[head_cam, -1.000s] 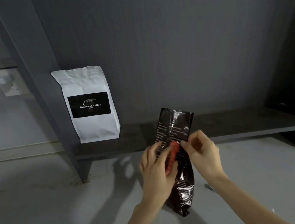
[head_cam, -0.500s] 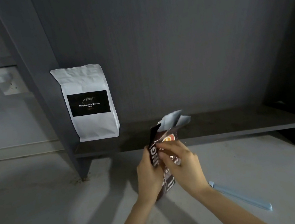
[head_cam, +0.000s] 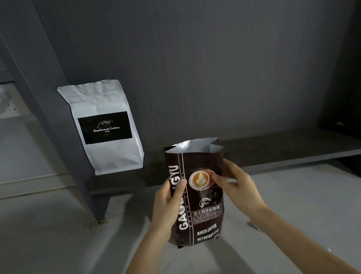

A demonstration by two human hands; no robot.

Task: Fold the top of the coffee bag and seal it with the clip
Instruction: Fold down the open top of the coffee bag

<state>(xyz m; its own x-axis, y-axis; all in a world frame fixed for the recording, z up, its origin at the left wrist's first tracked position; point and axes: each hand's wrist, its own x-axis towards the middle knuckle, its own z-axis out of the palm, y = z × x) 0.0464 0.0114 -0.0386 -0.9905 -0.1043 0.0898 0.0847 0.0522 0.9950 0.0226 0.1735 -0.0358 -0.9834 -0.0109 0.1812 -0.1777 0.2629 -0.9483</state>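
Observation:
A dark brown coffee bag (head_cam: 206,216) stands upright on the pale surface, its printed front facing me. Its top is unfolded and gapes, showing the silver lining. My left hand (head_cam: 169,205) grips the bag's left edge, thumb across the front. My right hand (head_cam: 240,186) pinches the right edge near the printed cup. The light blue clip (head_cam: 254,227) lies on the surface to the bag's right, mostly hidden under my right forearm; only its near end shows.
A white coffee bag (head_cam: 101,97) with a black label leans on the low dark shelf (head_cam: 285,149) behind. A dark upright panel (head_cam: 47,112) rises at the left. A wall socket (head_cam: 3,100) with a cable sits far left.
The bag has been turned from its back to its printed front and set upright. Its top has opened out. My hands have shifted from the middle to the bag's two sides.

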